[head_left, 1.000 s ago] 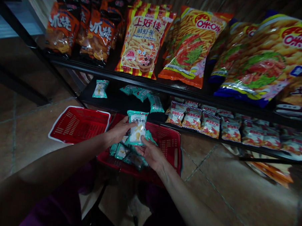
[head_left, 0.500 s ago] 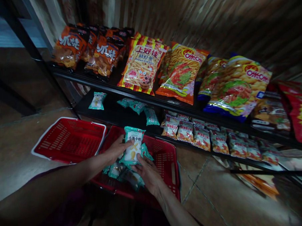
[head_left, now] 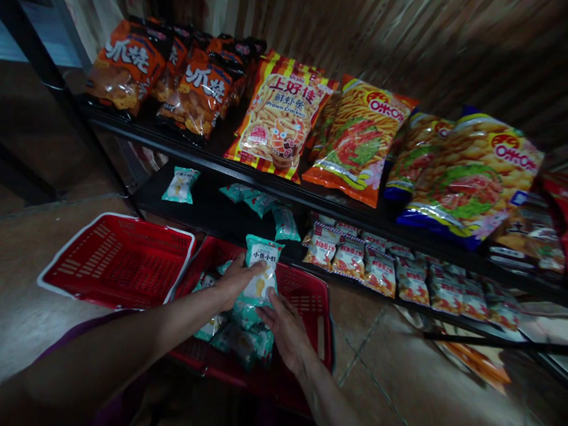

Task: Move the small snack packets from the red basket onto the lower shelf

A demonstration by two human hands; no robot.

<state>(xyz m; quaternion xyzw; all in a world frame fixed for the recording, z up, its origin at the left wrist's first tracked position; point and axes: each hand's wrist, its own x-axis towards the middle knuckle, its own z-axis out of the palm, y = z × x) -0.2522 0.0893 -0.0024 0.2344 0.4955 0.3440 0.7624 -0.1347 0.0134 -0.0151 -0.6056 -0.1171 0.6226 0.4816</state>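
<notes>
Teal snack packet (head_left: 261,271): upright, held above red basket (head_left: 323,340), just clear of loose teal packets (head_left: 240,343) heaped inside. Pinched at left edge by left hand (head_left: 234,283), thumb across front, fingers behind. Right hand (head_left: 283,326) lower, fingers spread, tips touching packet's bottom corner. Against half second back: raised slightly, edged toward lower shelf (head_left: 209,213); right hand slid from beneath to side. Reads as: out of heap, not yet on shelf. Beyond: shelved teal packets (head_left: 260,202), red-white packets (head_left: 350,257) rightward, second red basket (head_left: 117,259) on floor, left.
</notes>
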